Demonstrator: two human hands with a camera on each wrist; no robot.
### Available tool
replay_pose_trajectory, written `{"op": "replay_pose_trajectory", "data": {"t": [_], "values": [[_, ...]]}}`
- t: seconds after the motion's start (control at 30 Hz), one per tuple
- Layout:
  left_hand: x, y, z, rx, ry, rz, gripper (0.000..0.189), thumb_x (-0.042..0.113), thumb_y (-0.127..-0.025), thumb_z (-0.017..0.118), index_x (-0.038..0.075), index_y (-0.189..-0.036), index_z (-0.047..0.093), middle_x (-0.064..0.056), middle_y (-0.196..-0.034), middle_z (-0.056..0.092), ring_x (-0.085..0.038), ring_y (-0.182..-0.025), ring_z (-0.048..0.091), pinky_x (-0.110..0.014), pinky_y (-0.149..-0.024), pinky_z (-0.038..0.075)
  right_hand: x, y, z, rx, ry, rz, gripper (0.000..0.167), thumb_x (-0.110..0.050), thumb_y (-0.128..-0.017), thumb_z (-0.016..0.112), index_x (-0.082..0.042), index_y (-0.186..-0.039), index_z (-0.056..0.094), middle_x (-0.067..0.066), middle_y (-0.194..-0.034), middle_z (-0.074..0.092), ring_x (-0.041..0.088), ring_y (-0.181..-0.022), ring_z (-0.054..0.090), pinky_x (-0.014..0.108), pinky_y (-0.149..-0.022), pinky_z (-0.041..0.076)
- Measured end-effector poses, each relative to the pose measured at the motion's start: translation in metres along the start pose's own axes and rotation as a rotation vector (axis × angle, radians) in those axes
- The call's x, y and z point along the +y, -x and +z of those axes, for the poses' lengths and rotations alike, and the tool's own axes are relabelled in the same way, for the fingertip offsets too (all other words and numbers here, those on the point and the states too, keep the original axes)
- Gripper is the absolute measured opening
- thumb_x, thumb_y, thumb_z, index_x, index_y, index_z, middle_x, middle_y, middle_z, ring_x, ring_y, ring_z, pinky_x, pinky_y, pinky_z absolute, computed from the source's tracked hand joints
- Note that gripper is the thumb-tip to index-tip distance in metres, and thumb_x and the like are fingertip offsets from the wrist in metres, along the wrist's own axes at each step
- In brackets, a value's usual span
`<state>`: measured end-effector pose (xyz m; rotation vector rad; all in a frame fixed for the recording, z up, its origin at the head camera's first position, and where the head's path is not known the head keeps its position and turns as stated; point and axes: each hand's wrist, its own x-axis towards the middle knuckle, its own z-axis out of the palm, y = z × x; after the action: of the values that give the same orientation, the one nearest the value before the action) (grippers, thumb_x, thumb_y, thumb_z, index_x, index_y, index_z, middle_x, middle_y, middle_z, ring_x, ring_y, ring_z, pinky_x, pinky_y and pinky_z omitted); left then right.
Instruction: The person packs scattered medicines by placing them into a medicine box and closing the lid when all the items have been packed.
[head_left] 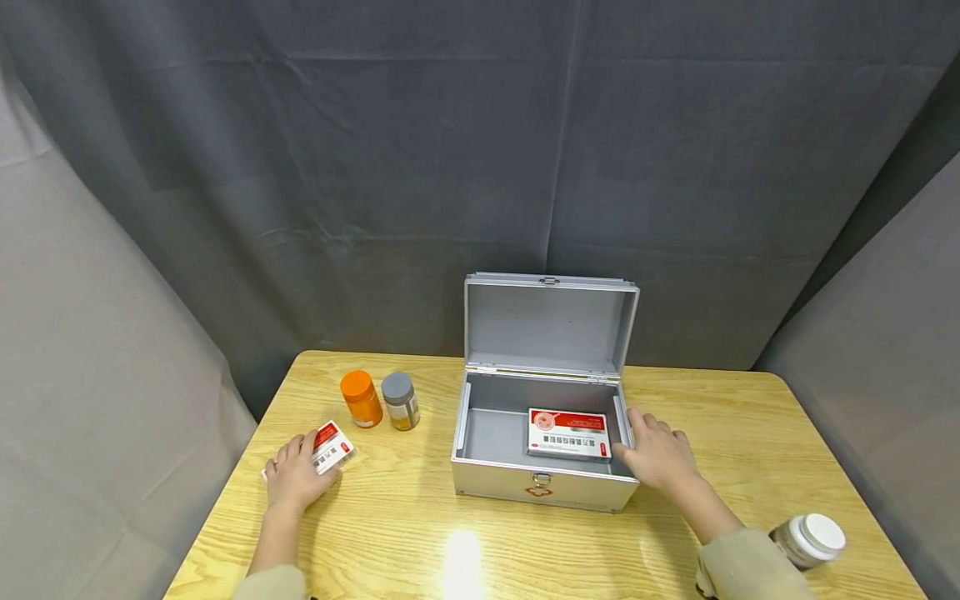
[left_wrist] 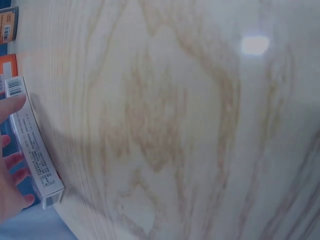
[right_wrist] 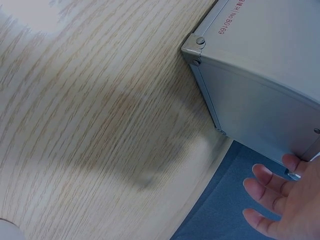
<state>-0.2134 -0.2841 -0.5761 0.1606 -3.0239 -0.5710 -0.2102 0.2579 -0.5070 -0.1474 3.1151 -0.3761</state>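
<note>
At the left of the desk (head_left: 375, 521), the left hand (head_left: 295, 479) gripped a medicine carton (head_left: 334, 451); the right hand (head_left: 662, 454) pinched the open case (head_left: 495, 482). A slack hold risked dropping the carton, a tug shifting the case!

A lane runs between the grey-capped bottle (head_left: 401, 400) and case (head_left: 501, 484) — its raised lid (head_left: 547, 329) blocks the rear.

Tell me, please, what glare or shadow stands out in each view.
Head: bright glare on the table in front of the metal case; left wrist: small white reflection, upper right; right wrist: glare at top left, soft shadows beside the case.
</note>
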Motion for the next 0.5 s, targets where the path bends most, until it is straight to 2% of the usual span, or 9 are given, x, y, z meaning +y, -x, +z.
{"op": "replay_pose_trajectory", "data": {"t": [0.5], "values": [[-0.0018,-0.0038,-0.0007,-0.037,-0.021,-0.036,0.083,0.036,-0.073,0.068,-0.003,-0.136,0.031,-0.027,-0.133,0.035,-0.045,-0.120,0.030,-0.064,-0.095,0.016,-0.0006,0.0007,-0.0002,0.000,-0.008,0.002,0.069,-0.040,-0.083,0.053,0.002,-0.134,0.034,0.031,-0.125,0.045,0.050,-0.111,0.043,0.065,-0.086,0.030]]}}
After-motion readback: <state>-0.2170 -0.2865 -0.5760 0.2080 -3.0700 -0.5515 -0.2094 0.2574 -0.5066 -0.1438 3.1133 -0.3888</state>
